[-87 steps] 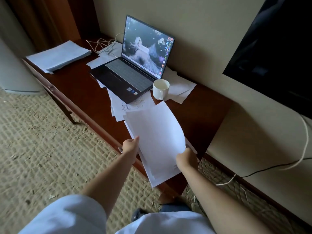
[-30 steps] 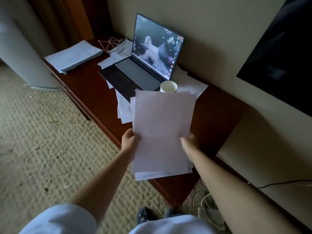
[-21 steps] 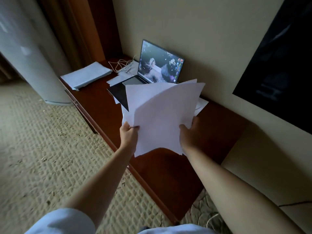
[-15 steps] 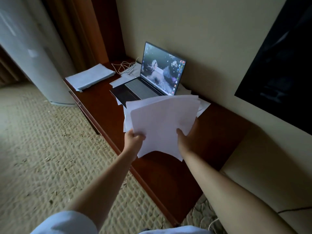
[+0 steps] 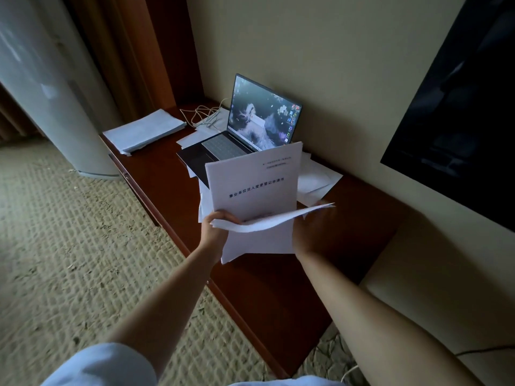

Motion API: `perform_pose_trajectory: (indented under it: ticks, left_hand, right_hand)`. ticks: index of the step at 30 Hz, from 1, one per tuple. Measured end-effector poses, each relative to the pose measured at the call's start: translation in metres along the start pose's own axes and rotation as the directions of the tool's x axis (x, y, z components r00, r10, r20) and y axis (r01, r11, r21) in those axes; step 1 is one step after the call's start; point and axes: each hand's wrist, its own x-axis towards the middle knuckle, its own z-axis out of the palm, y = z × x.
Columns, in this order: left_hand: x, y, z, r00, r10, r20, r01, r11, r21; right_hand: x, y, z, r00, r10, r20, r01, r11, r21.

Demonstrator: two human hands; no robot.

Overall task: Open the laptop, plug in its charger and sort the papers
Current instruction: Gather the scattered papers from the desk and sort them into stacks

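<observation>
left hand (image 5: 216,229) pinches sheets (image 5: 255,190) upright | right hand (image 5: 312,235) grips front sheet — peeled flat | stack (image 5: 145,130) far left on bench (image 5: 278,288)

held papers (image 5: 255,188): white, top sheet printed with a dark line of characters
stacked papers (image 5: 145,131): pale bluish-white
laptop (image 5: 223,147): dark grey body, silver-grey keyboard; screen shows dark wallpaper with white and purple blooms, coloured icons down its right edge
desk (image 5: 267,285): glossy reddish-brown wood
cable (image 5: 201,114): white
carpet (image 5: 69,246): beige-olive, woven grid pattern
wall (image 5: 320,51): cream
screen on wall (image 5: 459,107): black
sleeve (image 5: 103,367): light blue
</observation>
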Motion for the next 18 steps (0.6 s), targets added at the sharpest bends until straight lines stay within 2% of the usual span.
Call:
perform_pose_trajectory:
  ticks: [2, 5, 7, 10, 14, 16, 18]
  left_hand:
    - [0.003, 0.001, 0.000, 0.998, -0.041, -0.045, 0.040, 0.999, -0.027]
    - [0.002, 0.002, 0.000, 0.994, -0.065, -0.090, 0.059, 0.996, -0.064]
    - [0.001, 0.003, -0.005, 0.987, -0.048, -0.153, 0.034, 0.996, -0.088]
    - [0.002, 0.010, -0.019, 0.968, 0.018, -0.251, -0.050, 0.991, -0.120]
    - [0.002, 0.022, -0.036, 0.935, 0.059, -0.349, -0.089, 0.994, -0.070]
    - [0.001, 0.025, -0.040, 0.940, 0.058, -0.335, -0.084, 0.994, -0.063]
    - [-0.001, 0.025, -0.040, 0.952, 0.058, -0.300, -0.080, 0.995, -0.061]
  right_hand:
    - [0.003, -0.001, 0.004, 0.995, 0.057, 0.084, -0.072, 0.981, 0.180]
    - [0.008, 0.002, 0.009, 0.968, 0.175, 0.177, -0.216, 0.946, 0.243]
    - [0.015, 0.012, 0.004, 0.975, 0.215, 0.047, -0.220, 0.949, 0.224]
    - [0.028, 0.020, -0.020, 0.955, 0.253, -0.156, -0.248, 0.967, 0.047]
    - [0.049, 0.020, -0.036, 0.939, 0.268, -0.214, -0.269, 0.963, 0.025]
    - [0.053, 0.015, -0.036, 0.938, 0.278, -0.207, -0.283, 0.959, 0.010]
    - [0.051, 0.007, -0.034, 0.938, 0.307, -0.162, -0.300, 0.952, 0.068]
